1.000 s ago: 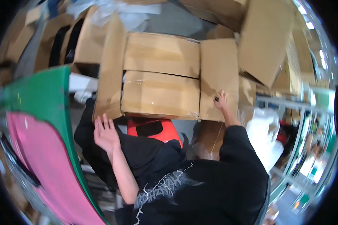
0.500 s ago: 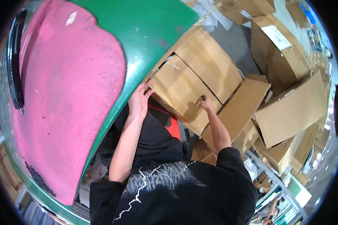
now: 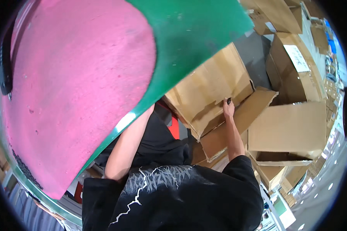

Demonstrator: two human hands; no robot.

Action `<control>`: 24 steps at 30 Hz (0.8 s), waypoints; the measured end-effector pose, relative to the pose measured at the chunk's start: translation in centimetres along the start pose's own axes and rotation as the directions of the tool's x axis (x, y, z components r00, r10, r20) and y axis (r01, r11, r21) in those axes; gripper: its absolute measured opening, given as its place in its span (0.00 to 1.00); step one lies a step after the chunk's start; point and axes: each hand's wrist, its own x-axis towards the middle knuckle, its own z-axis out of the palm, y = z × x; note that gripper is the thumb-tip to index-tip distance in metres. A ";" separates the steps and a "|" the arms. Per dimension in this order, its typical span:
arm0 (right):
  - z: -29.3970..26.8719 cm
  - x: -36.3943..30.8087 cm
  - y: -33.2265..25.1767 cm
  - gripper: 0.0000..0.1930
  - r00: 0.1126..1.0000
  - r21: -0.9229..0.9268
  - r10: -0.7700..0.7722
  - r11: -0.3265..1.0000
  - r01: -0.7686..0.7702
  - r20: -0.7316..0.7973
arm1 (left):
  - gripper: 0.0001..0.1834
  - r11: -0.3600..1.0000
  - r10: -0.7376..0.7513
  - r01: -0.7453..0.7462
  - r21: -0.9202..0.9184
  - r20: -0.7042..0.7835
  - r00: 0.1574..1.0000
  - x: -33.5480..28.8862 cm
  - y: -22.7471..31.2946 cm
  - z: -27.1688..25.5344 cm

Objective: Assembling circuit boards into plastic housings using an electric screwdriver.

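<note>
My right hand (image 3: 228, 111) is closed around a small black tool (image 3: 229, 101), whose kind is too small to tell. It is over the right part of a large cardboard box (image 3: 216, 79), near a raised flap (image 3: 239, 124). The box shows a broad brown panel, partly covered by the table edge. My left forearm (image 3: 129, 144) reaches to the box's near left side. Only the wrist end of my left hand (image 3: 148, 112) shows; its fingers are hidden beneath the edge of the green table (image 3: 196, 34).
A pink mat (image 3: 85, 69) covers much of the green table, with a black pen-like tool (image 3: 4, 63) at its far left. Open cardboard boxes (image 3: 289, 125) crowd the right side, one bearing a white paper sheet (image 3: 297, 57). A red object (image 3: 174, 128) shows below the box.
The two panels with a dark seam on the box have given way to one unbroken panel. My left fingers have gone under the table edge. My right hand has moved right, still gripping the black tool.
</note>
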 end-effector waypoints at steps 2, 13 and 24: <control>-3.4 -0.7 0.5 0.24 0.999 0.098 0.040 0.994 -0.043 0.032 | 0.28 0.992 0.008 -0.013 0.125 0.037 0.999 0.2 -0.1 0.5; -6.7 -17.9 -8.3 0.17 0.186 0.173 -0.113 0.919 -0.354 0.976 | 0.19 0.105 0.253 -0.723 0.683 0.685 0.684 -2.5 -1.3 2.7; -1.9 -15.6 -15.9 0.23 0.783 0.638 -0.278 0.746 -0.189 0.557 | 0.18 0.217 0.067 -0.616 0.757 0.619 0.783 -3.4 -1.8 0.5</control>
